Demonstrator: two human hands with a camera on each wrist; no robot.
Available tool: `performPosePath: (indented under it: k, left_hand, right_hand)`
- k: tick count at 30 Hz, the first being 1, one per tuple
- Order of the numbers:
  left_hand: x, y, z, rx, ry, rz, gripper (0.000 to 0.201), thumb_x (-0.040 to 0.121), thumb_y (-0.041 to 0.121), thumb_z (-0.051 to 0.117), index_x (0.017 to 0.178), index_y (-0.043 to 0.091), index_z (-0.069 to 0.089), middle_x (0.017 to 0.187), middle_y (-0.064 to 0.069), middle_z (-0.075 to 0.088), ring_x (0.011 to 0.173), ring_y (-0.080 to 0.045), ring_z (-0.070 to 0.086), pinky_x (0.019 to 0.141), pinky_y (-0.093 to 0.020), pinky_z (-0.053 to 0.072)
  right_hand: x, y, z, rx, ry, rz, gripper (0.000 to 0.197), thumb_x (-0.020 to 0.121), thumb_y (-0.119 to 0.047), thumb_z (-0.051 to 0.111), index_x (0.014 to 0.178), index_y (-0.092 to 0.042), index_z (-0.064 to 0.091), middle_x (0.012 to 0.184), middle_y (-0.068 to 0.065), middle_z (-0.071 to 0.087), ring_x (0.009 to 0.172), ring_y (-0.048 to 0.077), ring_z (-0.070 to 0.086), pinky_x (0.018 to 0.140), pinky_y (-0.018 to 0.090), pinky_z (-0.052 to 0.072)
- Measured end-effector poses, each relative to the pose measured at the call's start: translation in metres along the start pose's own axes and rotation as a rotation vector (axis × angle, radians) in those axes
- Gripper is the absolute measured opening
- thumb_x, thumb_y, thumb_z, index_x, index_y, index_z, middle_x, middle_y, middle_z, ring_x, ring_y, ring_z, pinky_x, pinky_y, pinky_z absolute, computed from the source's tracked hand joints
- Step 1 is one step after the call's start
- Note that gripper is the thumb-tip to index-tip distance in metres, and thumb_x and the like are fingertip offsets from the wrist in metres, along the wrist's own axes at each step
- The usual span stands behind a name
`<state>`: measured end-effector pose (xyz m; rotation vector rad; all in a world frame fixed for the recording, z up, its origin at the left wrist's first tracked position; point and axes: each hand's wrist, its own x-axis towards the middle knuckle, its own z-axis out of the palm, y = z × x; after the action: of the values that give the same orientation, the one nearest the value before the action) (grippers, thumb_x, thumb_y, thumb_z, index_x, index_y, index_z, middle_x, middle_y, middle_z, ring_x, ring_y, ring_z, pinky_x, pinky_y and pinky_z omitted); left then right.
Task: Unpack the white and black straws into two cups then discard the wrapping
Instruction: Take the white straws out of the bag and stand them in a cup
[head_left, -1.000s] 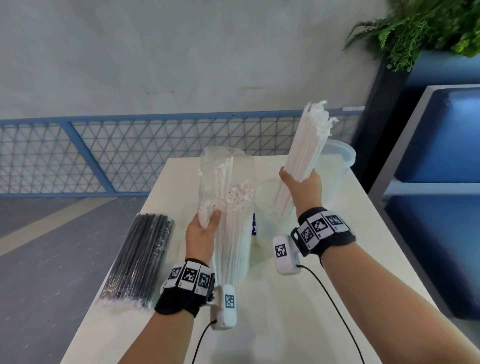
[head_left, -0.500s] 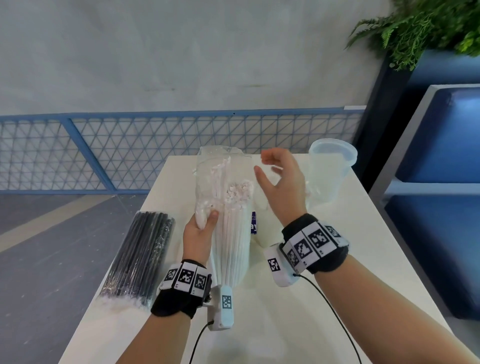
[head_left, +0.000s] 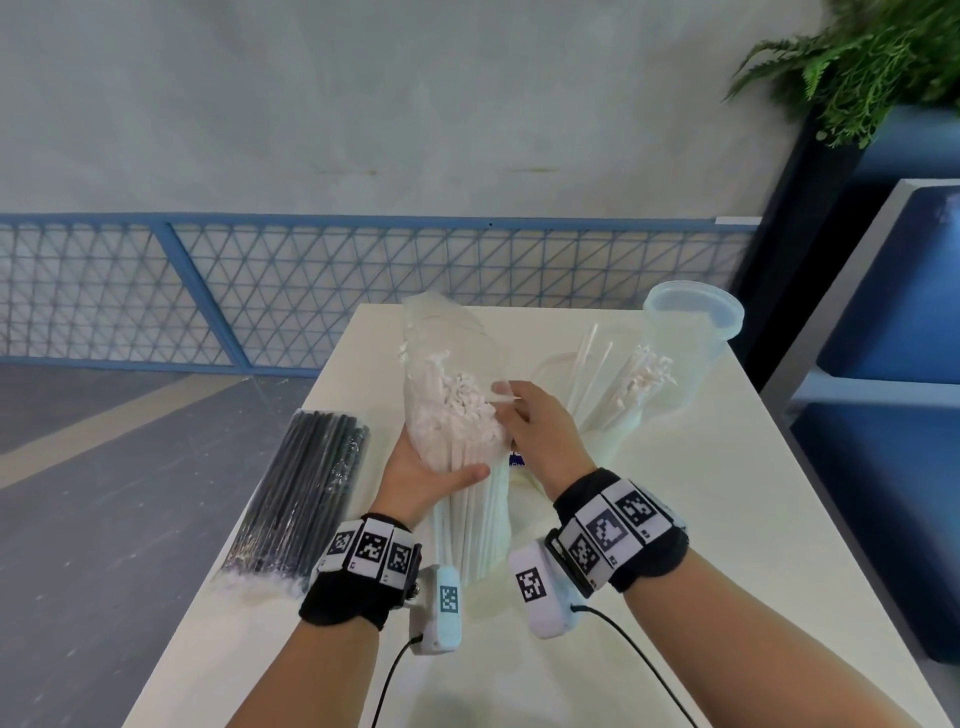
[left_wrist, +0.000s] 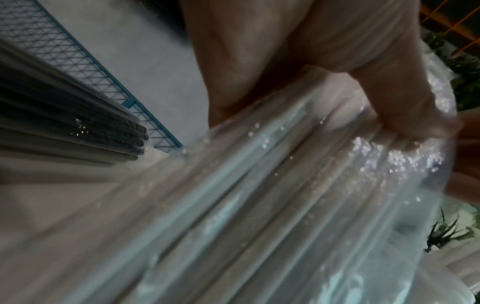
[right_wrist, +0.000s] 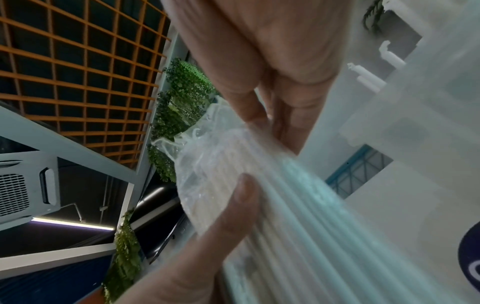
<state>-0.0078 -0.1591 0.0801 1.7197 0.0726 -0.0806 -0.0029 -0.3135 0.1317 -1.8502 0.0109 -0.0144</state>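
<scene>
My left hand (head_left: 434, 475) grips an upright clear bag of white straws (head_left: 467, 499) at mid-table, thumb across its front. My right hand (head_left: 511, 408) reaches into the bag's open top. In the right wrist view its thumb (right_wrist: 241, 197) and fingers (right_wrist: 262, 115) pinch a bunch of white straws (right_wrist: 228, 156). Right of the bag a clear cup (head_left: 613, 441) holds white straws (head_left: 641, 382) leaning rightward. A second clear cup (head_left: 693, 322) stands empty behind it. A sealed pack of black straws (head_left: 306, 488) lies on the table's left side, also seen from the left wrist (left_wrist: 64, 127).
The white table (head_left: 727, 545) has bare surface at the front and right. A blue mesh railing (head_left: 208, 291) runs behind it. A blue bench (head_left: 893, 441) and a dark planter with greenery (head_left: 857, 67) stand to the right. Wrist cables trail toward me.
My right hand dropped a bunch of white straws into the near cup, swung back left empty, and now pinches straws at the bag's mouth. The left hand kept holding the bag.
</scene>
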Motion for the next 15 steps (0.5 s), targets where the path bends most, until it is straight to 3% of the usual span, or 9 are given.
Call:
performPosePath:
  k: [2,4,5,7,9,10,12,13,15]
  left_hand:
    - [-0.002,0.002,0.001,-0.033,0.015,0.009,0.077,0.052,0.021,0.091,0.119,0.015,0.053,0.111,0.005,0.066,0.105,-0.008,0.061,0.084,-0.018,0.047]
    - [-0.005,0.005,0.004,-0.059,0.043,0.018,0.065,0.059,0.013,0.087,0.113,0.021,0.051,0.102,0.014,0.062,0.095,0.005,0.056,0.074,-0.01,0.042]
    - [-0.006,0.006,0.004,-0.073,0.051,0.026,0.062,0.06,0.011,0.086,0.111,0.023,0.051,0.1,0.016,0.061,0.093,0.008,0.055,0.072,-0.008,0.041]
    - [-0.006,0.006,0.005,-0.1,0.041,0.045,0.06,0.06,0.01,0.085,0.109,0.024,0.054,0.102,0.013,0.065,0.096,0.004,0.059,0.075,-0.011,0.045]
    - [-0.006,0.006,0.004,-0.106,0.028,0.062,0.062,0.058,0.012,0.086,0.112,0.021,0.057,0.107,0.007,0.068,0.102,-0.003,0.063,0.082,-0.018,0.048]
    - [-0.007,0.006,0.005,-0.108,0.027,0.07,0.061,0.058,0.011,0.086,0.112,0.021,0.058,0.107,0.007,0.069,0.102,-0.003,0.063,0.082,-0.019,0.048]
    - [-0.007,0.005,0.005,-0.11,0.033,0.082,0.055,0.06,0.009,0.085,0.105,0.026,0.058,0.101,0.011,0.068,0.097,0.002,0.063,0.075,-0.01,0.049]
    - [-0.008,0.005,0.006,-0.108,0.038,0.079,0.054,0.061,0.008,0.084,0.102,0.028,0.057,0.099,0.013,0.066,0.094,0.006,0.061,0.073,-0.007,0.049]
    - [-0.007,0.005,0.007,-0.111,0.039,0.083,0.054,0.06,0.009,0.085,0.102,0.028,0.057,0.1,0.012,0.067,0.095,0.004,0.062,0.079,-0.012,0.052]
  right_hand:
    - [0.001,0.003,-0.003,0.03,0.008,-0.018,0.03,0.093,-0.009,0.05,0.122,-0.013,0.053,0.094,0.001,0.064,0.073,0.011,0.059,0.062,0.019,0.05]
    - [0.001,0.004,-0.006,0.032,0.062,-0.043,0.036,0.089,-0.008,0.056,0.123,-0.016,0.049,0.095,0.001,0.062,0.066,0.008,0.058,0.058,0.017,0.051]
    - [-0.001,0.004,-0.009,0.004,0.126,-0.122,0.039,0.087,-0.006,0.058,0.123,-0.017,0.048,0.101,0.0,0.058,0.069,0.006,0.057,0.06,0.014,0.051]
    - [-0.004,-0.002,-0.016,-0.154,0.243,-0.429,0.039,0.084,-0.006,0.061,0.119,-0.02,0.049,0.11,-0.004,0.05,0.077,0.005,0.052,0.066,0.01,0.046]
    - [-0.005,-0.011,-0.024,-0.383,0.169,-0.665,0.029,0.086,-0.017,0.061,0.114,-0.02,0.055,0.113,-0.007,0.053,0.08,0.006,0.046,0.07,0.012,0.041]
    - [-0.003,-0.014,-0.029,-0.488,0.071,-0.678,0.027,0.087,-0.025,0.061,0.113,-0.02,0.057,0.113,-0.006,0.056,0.081,0.006,0.044,0.072,0.015,0.039]
    - [0.006,-0.018,-0.039,-0.631,-0.122,-0.544,0.031,0.086,-0.036,0.061,0.112,-0.02,0.059,0.108,-0.005,0.059,0.08,0.008,0.045,0.074,0.017,0.035]
    - [0.009,-0.019,-0.044,-0.636,-0.181,-0.477,0.031,0.084,-0.037,0.063,0.109,-0.019,0.06,0.102,-0.005,0.059,0.076,0.008,0.047,0.073,0.017,0.035]
    - [0.013,-0.019,-0.049,-0.551,-0.193,-0.461,0.02,0.081,-0.03,0.069,0.093,-0.016,0.063,0.086,-0.004,0.057,0.07,0.011,0.051,0.069,0.017,0.038]
